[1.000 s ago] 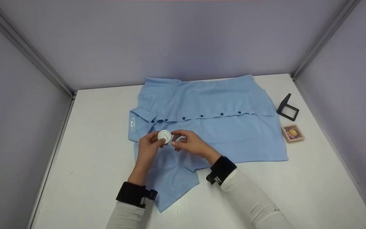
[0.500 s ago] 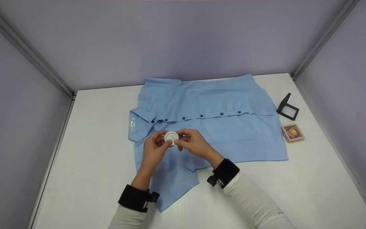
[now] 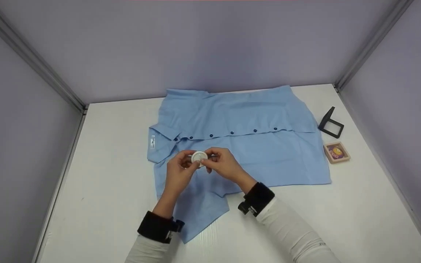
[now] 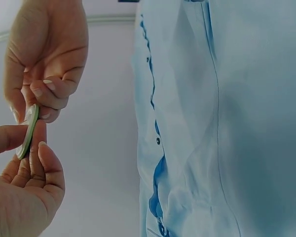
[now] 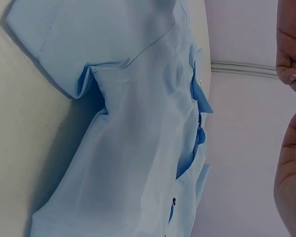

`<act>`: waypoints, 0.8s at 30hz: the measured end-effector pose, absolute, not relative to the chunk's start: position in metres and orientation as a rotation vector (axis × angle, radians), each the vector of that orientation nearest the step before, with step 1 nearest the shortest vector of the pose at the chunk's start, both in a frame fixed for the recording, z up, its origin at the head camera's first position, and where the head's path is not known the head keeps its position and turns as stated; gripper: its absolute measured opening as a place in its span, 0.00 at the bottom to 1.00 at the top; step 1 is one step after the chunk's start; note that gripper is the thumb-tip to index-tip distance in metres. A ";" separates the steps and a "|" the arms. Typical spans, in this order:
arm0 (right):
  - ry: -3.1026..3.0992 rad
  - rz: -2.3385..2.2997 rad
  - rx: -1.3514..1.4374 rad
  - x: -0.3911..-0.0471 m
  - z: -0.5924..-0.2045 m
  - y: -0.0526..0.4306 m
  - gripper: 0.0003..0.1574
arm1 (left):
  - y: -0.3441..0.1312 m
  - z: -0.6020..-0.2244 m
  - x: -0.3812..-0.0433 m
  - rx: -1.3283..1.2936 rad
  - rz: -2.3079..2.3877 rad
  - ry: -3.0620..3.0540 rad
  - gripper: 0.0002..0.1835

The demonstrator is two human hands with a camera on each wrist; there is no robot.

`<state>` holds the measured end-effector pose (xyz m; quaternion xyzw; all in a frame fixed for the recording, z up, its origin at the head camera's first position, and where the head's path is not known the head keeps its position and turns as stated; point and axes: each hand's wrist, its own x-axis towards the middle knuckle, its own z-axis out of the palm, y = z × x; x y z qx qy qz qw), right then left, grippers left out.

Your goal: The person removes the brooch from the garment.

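Both hands pinch a small white disc (image 3: 198,157) above the blue shirt (image 3: 247,146) at bench centre: left hand (image 3: 178,171) at 9 o'clock, right hand (image 3: 222,165) at 3. Best gripped by the rim, kept over the cloth.

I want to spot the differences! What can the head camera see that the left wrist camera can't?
Only the head view shows the white table, the black stand and the small wooden box. Only the left wrist view shows the white disc edge-on, thin, pinched between fingertips. Both show the left hand, the right hand, the disc they hold, and the blue shirt underneath.
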<state>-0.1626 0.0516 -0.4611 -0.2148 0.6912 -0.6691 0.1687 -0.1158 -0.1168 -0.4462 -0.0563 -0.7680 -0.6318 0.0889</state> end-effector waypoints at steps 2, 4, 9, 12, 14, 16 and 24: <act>1.984 -1.893 -0.601 -0.163 -0.461 0.051 0.10 | -0.116 -0.446 -0.115 -0.166 -1.865 -2.292 0.12; 2.009 -1.878 -0.600 -0.163 -0.461 0.051 0.10 | -0.115 -0.446 -0.115 -0.163 -1.846 -2.300 0.12; 2.047 -1.858 -0.591 -0.163 -0.461 0.050 0.10 | -0.113 -0.447 -0.115 -0.175 -1.815 -2.305 0.11; 2.067 -1.864 -0.571 -0.162 -0.461 0.049 0.09 | -0.113 -0.448 -0.116 -0.187 -1.804 -2.297 0.11; 2.084 -1.874 -0.569 -0.162 -0.461 0.047 0.08 | -0.112 -0.448 -0.116 -0.192 -1.788 -2.297 0.11; 2.099 -1.882 -0.571 -0.162 -0.461 0.046 0.08 | -0.112 -0.448 -0.117 -0.196 -1.773 -2.296 0.11; 2.127 -1.886 -0.568 -0.162 -0.462 0.044 0.08 | -0.112 -0.447 -0.117 -0.197 -1.730 -2.295 0.12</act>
